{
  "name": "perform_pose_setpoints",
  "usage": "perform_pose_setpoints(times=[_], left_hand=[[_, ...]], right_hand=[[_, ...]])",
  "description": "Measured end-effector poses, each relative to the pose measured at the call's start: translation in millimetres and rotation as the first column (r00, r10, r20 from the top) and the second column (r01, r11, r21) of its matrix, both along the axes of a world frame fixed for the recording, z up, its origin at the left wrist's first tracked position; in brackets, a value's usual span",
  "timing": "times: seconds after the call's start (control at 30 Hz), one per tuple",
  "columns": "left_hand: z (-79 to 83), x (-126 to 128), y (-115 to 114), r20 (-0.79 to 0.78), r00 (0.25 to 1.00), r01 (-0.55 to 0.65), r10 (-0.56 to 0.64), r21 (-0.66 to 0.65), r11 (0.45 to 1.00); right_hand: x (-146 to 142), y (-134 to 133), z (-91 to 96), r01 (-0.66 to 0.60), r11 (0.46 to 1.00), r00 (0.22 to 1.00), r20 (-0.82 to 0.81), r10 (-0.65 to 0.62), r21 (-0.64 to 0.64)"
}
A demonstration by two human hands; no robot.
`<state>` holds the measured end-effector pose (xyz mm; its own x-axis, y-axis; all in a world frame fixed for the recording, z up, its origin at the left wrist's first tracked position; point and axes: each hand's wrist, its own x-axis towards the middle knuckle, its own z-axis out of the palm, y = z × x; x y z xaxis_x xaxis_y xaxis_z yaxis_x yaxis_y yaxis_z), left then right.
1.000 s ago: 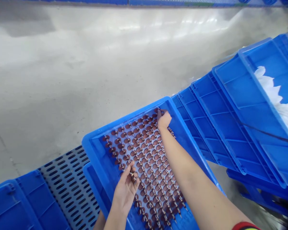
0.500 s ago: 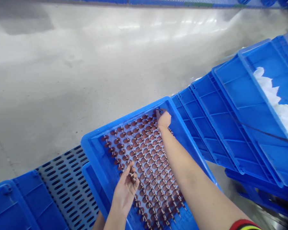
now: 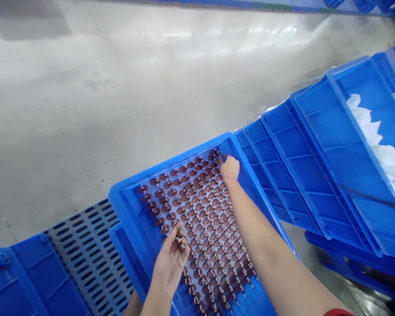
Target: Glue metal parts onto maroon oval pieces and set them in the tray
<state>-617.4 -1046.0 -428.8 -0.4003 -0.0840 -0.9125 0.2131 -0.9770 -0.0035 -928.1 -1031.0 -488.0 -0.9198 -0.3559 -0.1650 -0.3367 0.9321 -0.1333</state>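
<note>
A blue plastic bin (image 3: 171, 169) is in front of me. Rows of small reddish-brown rounded pieces with shiny metallic bits (image 3: 202, 210) lie across its pale inner surface. My left hand (image 3: 171, 259), palm up over the left side of the rows, has its fingers curled around a few small dark brown and metallic pieces (image 3: 181, 241). At the far right corner is my right hand (image 3: 230, 168), its thumb and forefinger slightly apart beside a small brown piece (image 3: 213, 154). Its other fingers are mostly hidden.
Stacked blue bins (image 3: 292, 162) stand close on the right, one holding white jagged-edged sheets (image 3: 378, 140). A slotted grey-blue panel (image 3: 88, 245) and another blue bin (image 3: 33, 281) are at the left. Grey floor (image 3: 118, 96) stretches beyond.
My right hand has drawn slightly right and toward me, uncovering the brown piece in the far corner. My left hand keeps its curled hold in nearly the same place.
</note>
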Motion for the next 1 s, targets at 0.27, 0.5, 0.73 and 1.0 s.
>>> perform_pose_setpoints(times=[0.27, 0.5, 0.73, 1.0], left_hand=[[0.6, -3, -1, -0.004, 1.000, 0.005, -0.005, -0.013, 1.000], [2.9, 1, -1, 0.003, 1.000, 0.008, -0.008, -0.011, 1.000], [4.0, -1, -2, 0.008, 1.000, 0.015, -0.015, -0.016, 1.000], [4.0, -1, -2, 0.004, 1.000, 0.004, -0.004, -0.004, 1.000]], right_hand=[[-5, -7, -3.3, 0.022, 0.994, 0.998, 0.049, -0.028, 0.110], [-4, -4, 5.9, 0.003, 0.987, 0.999, 0.050, -0.011, 0.161], [-1, -15, 14.2, -0.073, 0.989, 0.997, 0.013, 0.072, 0.126], [-8, -27, 8.3, -0.070, 0.989, 0.997, 0.027, 0.066, 0.133]])
